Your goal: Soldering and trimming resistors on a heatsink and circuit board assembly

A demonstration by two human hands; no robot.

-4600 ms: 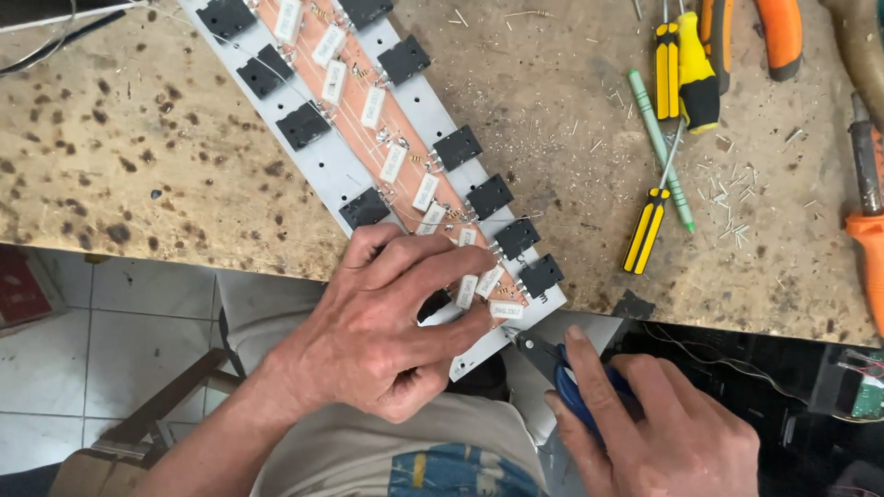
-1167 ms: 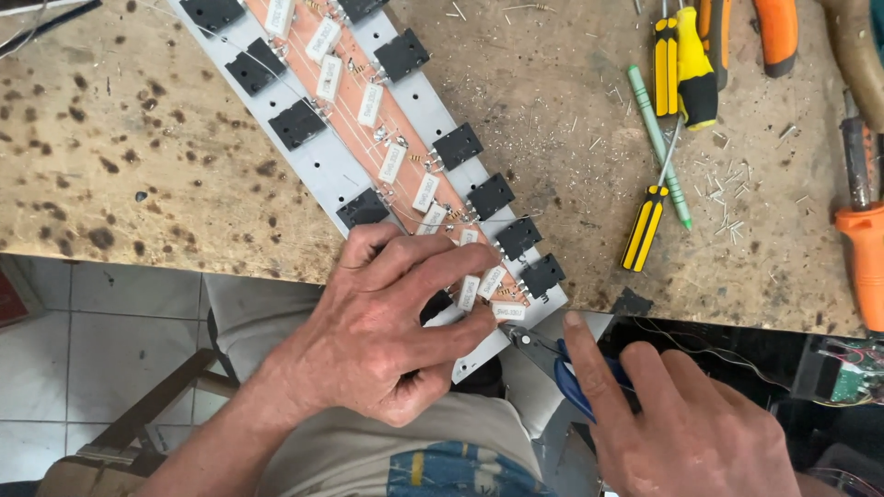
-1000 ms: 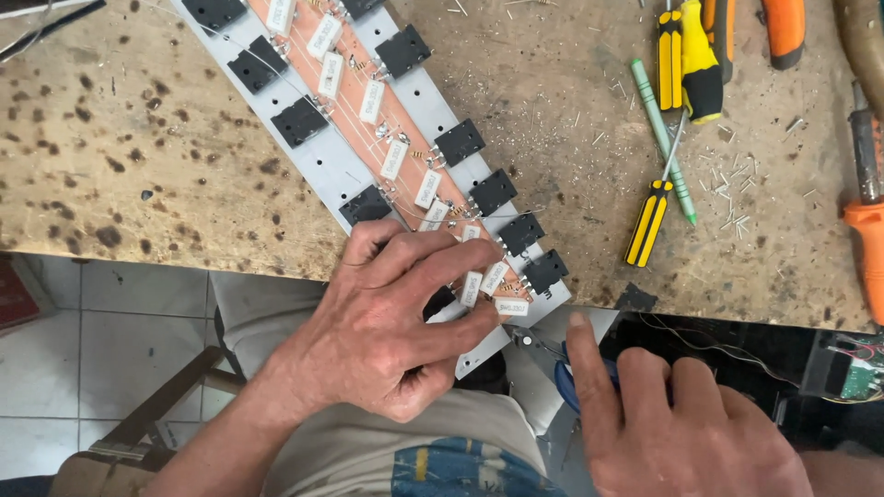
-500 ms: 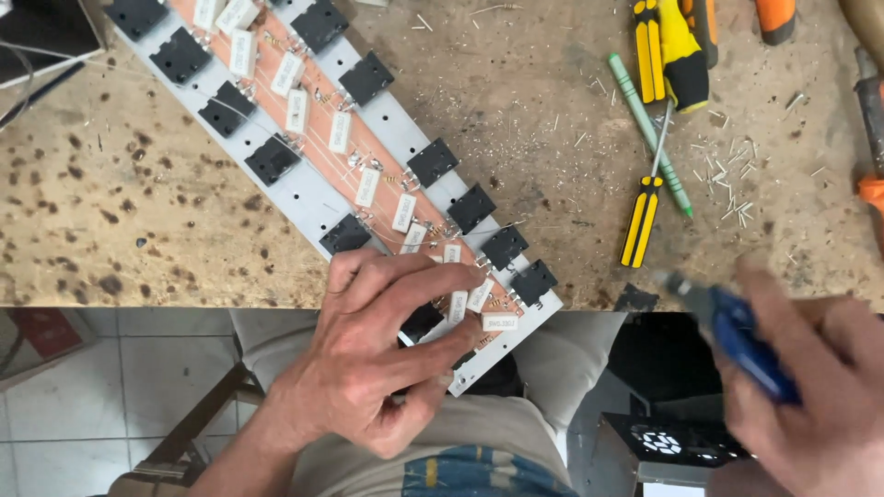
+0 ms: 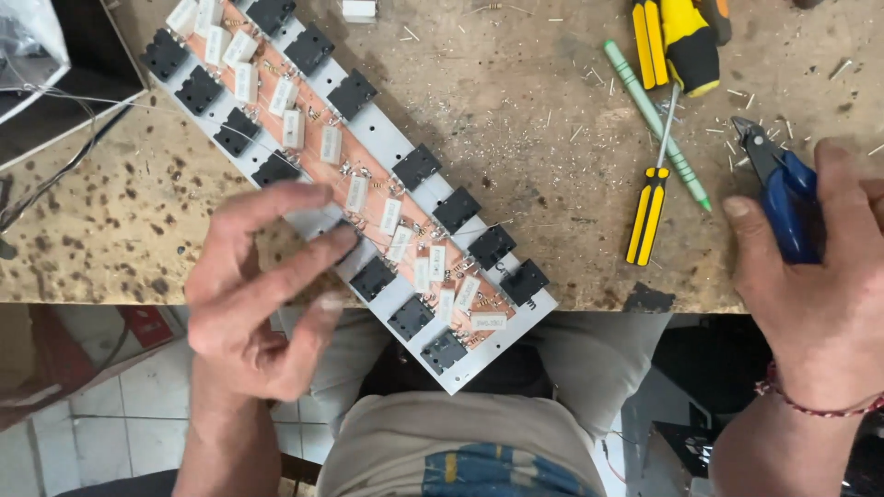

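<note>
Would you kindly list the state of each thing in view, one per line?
left hand: open, fingers spread, fingertips on the circuit board
right hand: closed around the blue cutters
blue cutters: held, tips over the bench
circuit board: flat, one end overhanging the bench edge
yellow screwdriver: lying loose
green pen: lying loose

A long circuit board (image 5: 368,184) lies diagonally on a speckled wooden workbench (image 5: 534,120), its near end overhanging the edge. Black components and white blocks line the copper strip. The left hand (image 5: 253,294) hovers open at the board's near-left side, fingers spread. On the right, the right hand (image 5: 820,294) grips blue-handled cutters (image 5: 778,184). A yellow screwdriver (image 5: 652,198) and green pen (image 5: 656,110) lie between.
</note>
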